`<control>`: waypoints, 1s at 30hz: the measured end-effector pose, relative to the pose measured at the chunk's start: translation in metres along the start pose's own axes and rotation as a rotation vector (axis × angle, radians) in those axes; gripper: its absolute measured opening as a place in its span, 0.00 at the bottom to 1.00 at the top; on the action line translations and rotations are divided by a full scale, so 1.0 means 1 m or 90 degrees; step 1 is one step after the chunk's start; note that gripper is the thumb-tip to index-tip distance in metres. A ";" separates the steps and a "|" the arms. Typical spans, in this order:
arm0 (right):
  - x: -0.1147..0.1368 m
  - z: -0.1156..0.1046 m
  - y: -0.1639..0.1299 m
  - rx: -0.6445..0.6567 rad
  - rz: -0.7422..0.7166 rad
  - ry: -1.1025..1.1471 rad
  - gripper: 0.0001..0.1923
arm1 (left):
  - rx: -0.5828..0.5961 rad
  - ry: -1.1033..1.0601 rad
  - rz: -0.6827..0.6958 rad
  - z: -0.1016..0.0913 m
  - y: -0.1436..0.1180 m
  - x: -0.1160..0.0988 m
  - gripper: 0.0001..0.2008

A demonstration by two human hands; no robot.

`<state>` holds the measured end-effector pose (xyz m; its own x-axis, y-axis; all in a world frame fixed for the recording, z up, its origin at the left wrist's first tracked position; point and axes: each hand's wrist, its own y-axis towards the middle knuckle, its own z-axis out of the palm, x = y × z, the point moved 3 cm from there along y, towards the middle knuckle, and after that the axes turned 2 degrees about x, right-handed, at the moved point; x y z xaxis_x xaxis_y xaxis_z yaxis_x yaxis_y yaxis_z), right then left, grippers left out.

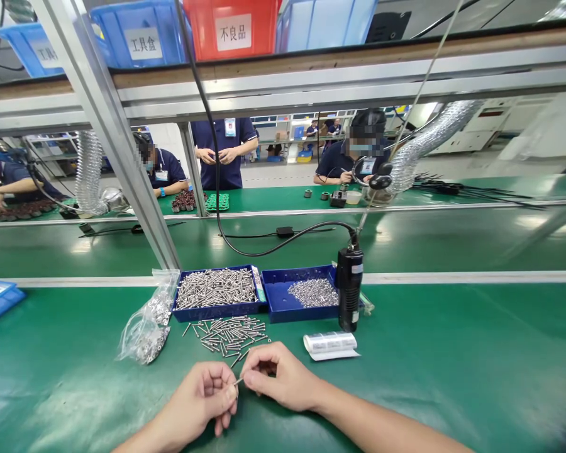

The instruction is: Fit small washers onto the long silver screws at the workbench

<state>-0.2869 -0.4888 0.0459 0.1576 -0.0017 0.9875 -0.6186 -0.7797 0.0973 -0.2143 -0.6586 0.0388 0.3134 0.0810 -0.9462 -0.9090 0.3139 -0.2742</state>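
Note:
My left hand [206, 397] and my right hand [278, 376] meet low at the middle of the green bench, fingertips together around one thin silver screw [238, 380]. Which parts each hand pinches is too small to tell. Just beyond them lies a loose heap of screws [229, 333]. Behind the heap stand two blue trays: the left tray [217, 311] is full of long screws, the right tray [283, 311] holds small silver washers [314, 292].
A black electric screwdriver [349, 296] hangs upright by the right tray on a cable. A clear bag of parts [146, 327] lies left, a white folded packet [330, 345] right. A slanted metal post [122, 145] rises at left. Several people work across the far bench.

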 end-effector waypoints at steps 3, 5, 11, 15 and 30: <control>0.004 -0.001 -0.002 0.053 -0.023 -0.030 0.11 | 0.032 -0.039 -0.020 -0.001 -0.003 -0.001 0.21; 0.005 0.000 -0.003 0.059 -0.044 -0.066 0.09 | 0.049 -0.041 -0.031 -0.001 -0.004 -0.002 0.20; 0.001 0.004 -0.002 0.039 -0.030 -0.025 0.11 | 0.059 -0.074 -0.008 -0.001 -0.004 -0.006 0.18; -0.009 0.001 0.001 -0.022 0.039 0.054 0.18 | 0.003 -0.164 0.014 -0.003 0.003 -0.007 0.18; -0.002 -0.006 -0.001 -0.083 -0.091 -0.578 0.04 | -0.124 -0.194 0.044 -0.017 0.013 0.003 0.19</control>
<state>-0.2916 -0.4842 0.0443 0.7476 -0.4429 0.4949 -0.6194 -0.7340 0.2788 -0.2301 -0.6700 0.0294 0.2897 0.3833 -0.8770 -0.9571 0.1139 -0.2664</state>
